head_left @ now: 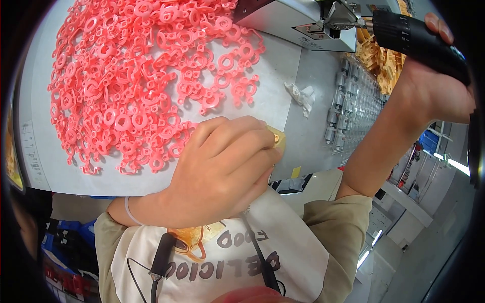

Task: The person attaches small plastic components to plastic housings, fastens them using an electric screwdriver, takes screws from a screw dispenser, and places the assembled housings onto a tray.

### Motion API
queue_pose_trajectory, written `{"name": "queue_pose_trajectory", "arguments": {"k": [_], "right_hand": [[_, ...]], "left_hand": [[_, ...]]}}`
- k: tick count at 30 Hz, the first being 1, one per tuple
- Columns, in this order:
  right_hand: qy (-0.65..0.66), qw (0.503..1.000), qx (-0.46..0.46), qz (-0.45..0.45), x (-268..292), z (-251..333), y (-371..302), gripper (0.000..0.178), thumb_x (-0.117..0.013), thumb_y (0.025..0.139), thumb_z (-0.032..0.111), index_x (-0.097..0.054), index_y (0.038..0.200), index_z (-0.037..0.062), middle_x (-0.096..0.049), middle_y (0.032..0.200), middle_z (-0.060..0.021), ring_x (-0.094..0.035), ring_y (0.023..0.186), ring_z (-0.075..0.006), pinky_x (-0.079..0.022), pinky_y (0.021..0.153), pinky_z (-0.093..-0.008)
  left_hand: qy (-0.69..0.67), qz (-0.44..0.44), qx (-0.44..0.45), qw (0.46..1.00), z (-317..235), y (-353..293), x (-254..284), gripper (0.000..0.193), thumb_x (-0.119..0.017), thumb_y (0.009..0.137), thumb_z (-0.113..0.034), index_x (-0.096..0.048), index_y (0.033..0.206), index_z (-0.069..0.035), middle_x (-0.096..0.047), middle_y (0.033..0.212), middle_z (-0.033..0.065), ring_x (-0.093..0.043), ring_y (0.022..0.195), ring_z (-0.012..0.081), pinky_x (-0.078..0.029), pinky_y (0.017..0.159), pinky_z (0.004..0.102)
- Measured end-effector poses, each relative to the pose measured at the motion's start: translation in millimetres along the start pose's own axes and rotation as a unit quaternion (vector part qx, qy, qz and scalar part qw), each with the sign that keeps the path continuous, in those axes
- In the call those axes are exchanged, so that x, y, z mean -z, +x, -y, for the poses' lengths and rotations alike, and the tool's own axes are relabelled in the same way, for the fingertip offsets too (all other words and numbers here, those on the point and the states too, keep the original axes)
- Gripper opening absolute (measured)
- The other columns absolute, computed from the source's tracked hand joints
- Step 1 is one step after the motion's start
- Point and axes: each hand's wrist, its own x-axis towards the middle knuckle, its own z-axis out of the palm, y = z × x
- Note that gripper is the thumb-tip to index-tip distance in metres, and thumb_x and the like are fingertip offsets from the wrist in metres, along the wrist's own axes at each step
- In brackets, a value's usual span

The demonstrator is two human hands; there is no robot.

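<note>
My left hand (227,161) is closed at the near edge of the table, knuckles up, around a pale yellow plastic part (279,137). Only a corner of that part shows past my fingers. My right hand (435,86) is raised at the far right and grips a black electric screwdriver (417,44). The driver lies almost level, its tip pointing left into the opening of a grey box-shaped screw feeder (288,25). Whether a screw sits on the tip is too small to tell. Left of my left hand spreads a big heap of pink plastic ring parts (121,96).
A white sheet (265,113) lies under the pink heap. Right of it are a crumpled white tissue (302,98) and a clear tray with rows of small metal cylinders (346,103). Yellow-orange plastic parts (381,58) are piled behind the tray. A yellow paper slip (296,172) marks the near edge.
</note>
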Motion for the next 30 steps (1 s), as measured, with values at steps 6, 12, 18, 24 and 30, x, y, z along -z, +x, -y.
{"name": "queue_pose_trajectory", "arguments": {"k": [6, 12, 18, 24, 30], "right_hand": [[0.007, 1.0, -0.001, 0.003, 8.5, -3.9, -1.1, 0.023, -0.055, 0.085, 0.032, -0.051, 0.075, 0.0113, -0.053, 0.071, -0.0034, -0.054, 0.056, -0.0162, -0.048, 0.056, -0.0295], [0.011, 1.0, -0.002, 0.004, 17.1, -11.0, -1.4, 0.022, -0.055, 0.084, 0.03, -0.05, 0.075, 0.0106, -0.053, 0.072, -0.0039, -0.053, 0.057, -0.0163, -0.047, 0.057, -0.0303], [0.01, 1.0, 0.0, 0.0, 78.5, -18.8, 24.0, 0.02, -0.055, 0.083, 0.028, -0.05, 0.075, 0.0098, -0.052, 0.073, -0.0044, -0.053, 0.058, -0.0164, -0.047, 0.058, -0.031], [0.019, 1.0, 0.012, 0.002, 94.8, -25.5, 33.1, 0.019, -0.055, 0.081, 0.026, -0.049, 0.075, 0.009, -0.051, 0.073, -0.0048, -0.052, 0.059, -0.0165, -0.046, 0.059, -0.0317], [0.051, 0.998, 0.022, 0.006, 77.7, -17.8, 14.5, 0.018, -0.054, 0.08, 0.024, -0.049, 0.075, 0.0082, -0.05, 0.074, -0.0053, -0.052, 0.061, -0.0166, -0.045, 0.06, -0.0325]], "left_hand": [[-0.003, 0.0, -0.003, 1.0, 1.2, -0.8, -0.7, 0.034, -0.077, 0.061, -0.001, -0.071, 0.093, -0.01, -0.063, 0.1, 0.0019, -0.059, 0.099, 0.024, -0.046, 0.08, 0.037], [-0.007, -0.004, -0.001, 1.0, 1.1, 0.4, -0.9, 0.033, -0.077, 0.061, -0.001, -0.071, 0.092, -0.01, -0.063, 0.099, 0.002, -0.059, 0.099, 0.0238, -0.046, 0.08, 0.0369], [0.0, 0.014, -0.001, 1.0, -0.1, 0.9, 2.6, 0.033, -0.076, 0.061, 0.0, -0.071, 0.093, -0.01, -0.063, 0.098, 0.0028, -0.059, 0.099, 0.0242, -0.046, 0.081, 0.0361], [-0.01, 0.004, -0.012, 1.0, 2.6, 0.8, 1.3, 0.028, -0.076, 0.065, -0.001, -0.069, 0.091, -0.008, -0.064, 0.097, 0.004, -0.06, 0.1, 0.0256, -0.047, 0.084, 0.0365], [-0.022, -0.009, -0.016, 1.0, 4.0, 1.0, 1.4, 0.023, -0.075, 0.068, -0.002, -0.067, 0.088, -0.007, -0.064, 0.097, 0.0052, -0.06, 0.1, 0.026, -0.046, 0.083, 0.0371]]}}
